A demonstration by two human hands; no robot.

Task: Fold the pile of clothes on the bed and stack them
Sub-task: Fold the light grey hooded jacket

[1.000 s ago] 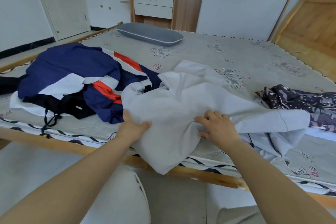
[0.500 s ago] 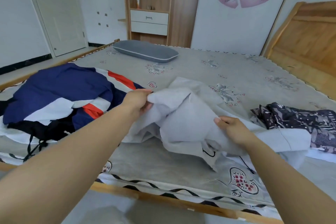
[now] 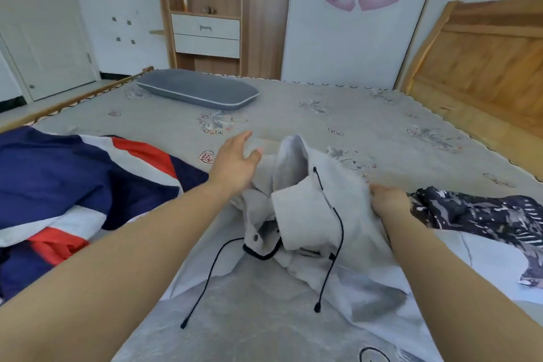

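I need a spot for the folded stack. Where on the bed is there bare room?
Free: the mattress between the grey pillow and the grey hoodie, out to the headboard. Crowded: navy jacket on the left, dark patterned garment on the right.

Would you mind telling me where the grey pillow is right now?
In the head view, the grey pillow lies at the bed's far left edge, in front of the wooden shelf unit, well beyond the left hand.

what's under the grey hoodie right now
Under the grey hoodie lies the bed sheet, with the right hand gripping its edge. Anything beneath its bunched middle is covered.
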